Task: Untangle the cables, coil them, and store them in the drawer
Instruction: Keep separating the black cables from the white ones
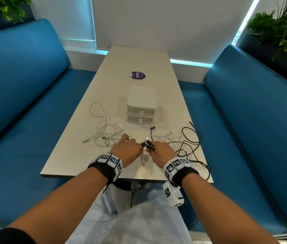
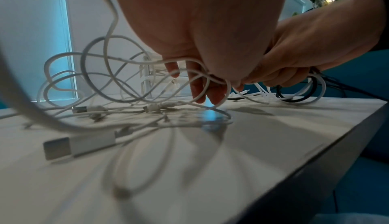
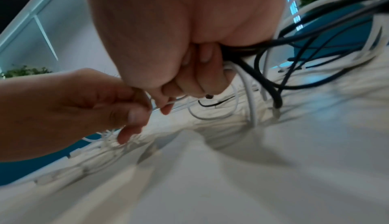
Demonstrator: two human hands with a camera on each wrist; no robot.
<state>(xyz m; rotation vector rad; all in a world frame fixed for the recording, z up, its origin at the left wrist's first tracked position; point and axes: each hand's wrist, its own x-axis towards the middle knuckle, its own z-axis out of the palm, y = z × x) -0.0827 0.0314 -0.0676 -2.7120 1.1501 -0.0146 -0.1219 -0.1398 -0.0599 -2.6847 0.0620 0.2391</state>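
White cables (image 1: 104, 131) lie tangled on the white table (image 1: 72, 161), left of my hands; black cables (image 1: 192, 143) sprawl to the right, mixed with white ones. My right hand (image 1: 160, 152) grips a bunch of black and white cable ends (image 1: 148, 144), fingers curled round them (image 3: 202, 81). My left hand (image 1: 126, 148) pinches a thin white cable (image 3: 166, 105) between thumb and fingers, right beside the right hand. A USB plug (image 2: 56, 150) lies on the table near the left wrist. A small white two-drawer box (image 1: 141, 106) stands behind the cables, both drawers closed.
A purple round sticker (image 1: 137, 75) sits on the table beyond the drawer box. Blue benches (image 1: 24, 103) flank the table on both sides. One black cable (image 1: 207, 171) hangs over the table's near right edge. Plants (image 1: 283, 30) stand at the back corners.
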